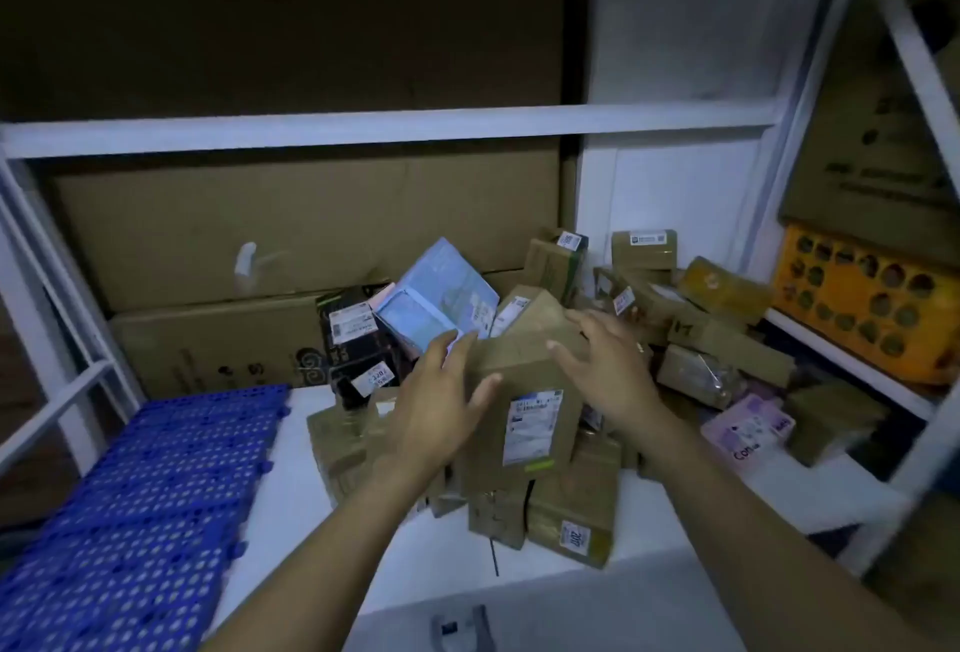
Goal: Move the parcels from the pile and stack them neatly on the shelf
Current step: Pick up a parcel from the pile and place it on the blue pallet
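Closest in, two bare forearms reach forward over a white surface (322,537), a strip of which shows bare between a blue perforated mat (140,511) on the left and the pile (571,506) of parcels in the middle. At the top of the pile's front a brown parcel (524,381) stands on end, leaning slightly. Its long axis runs up and away from the viewer, and its labelled face is turned toward the camera. The left hand (441,407) is at the parcel's left edge, fingers straight and spread, thumb laid on the front face. The right hand (602,365) is at the upper right corner with fingers apart and straight; whether they touch the cardboard cannot be told. Just behind the left fingers a light blue box (436,298) tilts on one corner, beside a black box (353,339) with white labels. More brown parcels crowd to the right, with a pink packet (748,428) at their edge. Farther right a yellow crate (862,308) sits on a side rack. Behind everything, large flat cartons (260,236) lean against the wall under the shelf's (389,132) white rail.
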